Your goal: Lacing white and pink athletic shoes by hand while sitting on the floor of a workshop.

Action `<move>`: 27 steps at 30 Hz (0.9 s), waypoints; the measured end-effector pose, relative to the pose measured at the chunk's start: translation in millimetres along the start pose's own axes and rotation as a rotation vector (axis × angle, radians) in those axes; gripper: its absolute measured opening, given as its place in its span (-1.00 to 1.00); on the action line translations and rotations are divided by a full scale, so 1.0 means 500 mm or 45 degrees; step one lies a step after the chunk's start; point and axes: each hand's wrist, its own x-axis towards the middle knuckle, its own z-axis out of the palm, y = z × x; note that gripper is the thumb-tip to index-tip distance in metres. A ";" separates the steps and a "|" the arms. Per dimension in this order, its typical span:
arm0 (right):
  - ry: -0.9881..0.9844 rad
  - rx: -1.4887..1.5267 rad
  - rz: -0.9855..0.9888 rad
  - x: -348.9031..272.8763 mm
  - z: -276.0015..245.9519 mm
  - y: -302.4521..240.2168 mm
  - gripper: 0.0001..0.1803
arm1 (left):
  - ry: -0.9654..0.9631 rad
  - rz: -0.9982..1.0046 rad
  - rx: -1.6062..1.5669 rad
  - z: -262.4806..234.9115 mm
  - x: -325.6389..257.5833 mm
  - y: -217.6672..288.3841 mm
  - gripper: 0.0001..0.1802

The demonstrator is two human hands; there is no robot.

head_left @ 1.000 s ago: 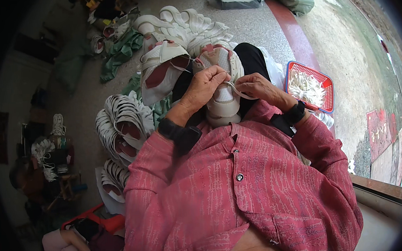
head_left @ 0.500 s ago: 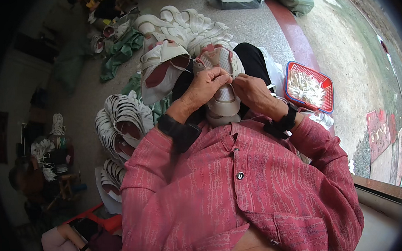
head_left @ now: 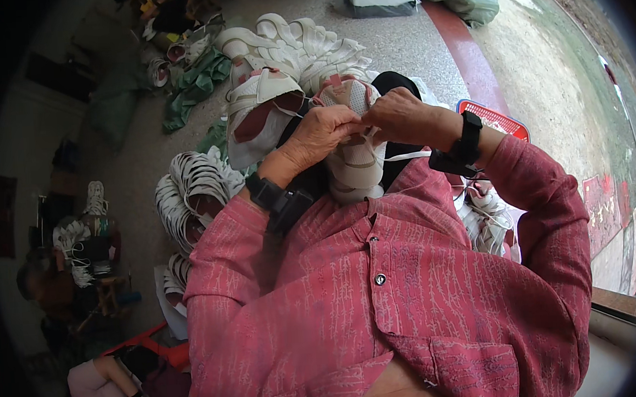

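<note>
A white and beige shoe upper with pink parts (head_left: 354,173) rests on my lap, its heel end toward me. My left hand (head_left: 323,133) lies over the left side of its lacing area, thumb and fingers pinched together. From the right, my right hand (head_left: 403,118) meets it, its fingertips also closed close to the left ones. Both seem to pinch a thin white shoelace, mostly hidden by the fingers. A loose length of white lace (head_left: 410,156) shows below my right wrist.
Many shoe uppers (head_left: 301,47) lie fanned out beyond my knees, and another upper (head_left: 261,122) stands left of my lap. Stacked uppers (head_left: 199,191) are at my left. A red basket (head_left: 499,117) is at my right, partly behind my arm. A seated person (head_left: 118,382) is at lower left.
My right hand and forearm have swung up and outward, the wrist turning so the arm covers part of the basket. My left hand stays nearly in place on the shoe upper.
</note>
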 end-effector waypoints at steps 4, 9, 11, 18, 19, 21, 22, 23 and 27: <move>0.255 0.004 -0.055 -0.022 0.039 0.030 -0.75 | -0.044 -0.070 -0.145 0.018 0.015 -0.015 -0.81; 0.827 -0.134 -0.349 -0.030 0.058 0.027 -0.71 | -0.257 -0.198 -0.060 0.010 0.042 -0.025 -0.80; 0.871 -0.153 -0.350 -0.023 0.059 0.021 -0.70 | -0.333 -0.169 0.067 0.005 0.048 -0.038 -0.77; 0.646 0.138 -0.404 -0.028 0.040 0.044 -0.68 | -0.363 -0.231 0.234 0.000 0.067 -0.008 -0.69; 0.628 0.121 -0.383 -0.027 0.042 0.045 -0.67 | -0.362 -0.232 0.235 -0.004 0.068 -0.007 -0.69; 0.625 0.104 -0.369 -0.025 0.047 0.046 -0.69 | -0.429 -0.239 0.185 -0.011 0.070 -0.007 -0.68; 0.623 0.088 -0.354 -0.025 0.049 0.046 -0.70 | -0.426 -0.236 0.182 -0.010 0.070 -0.006 -0.68; 0.620 0.084 -0.353 -0.023 0.050 0.048 -0.70 | -0.405 -0.223 0.243 -0.008 0.070 -0.004 -0.70; 0.575 0.204 -0.439 -0.024 0.046 0.050 -0.70 | -0.223 -0.077 0.352 0.013 0.055 -0.007 -0.75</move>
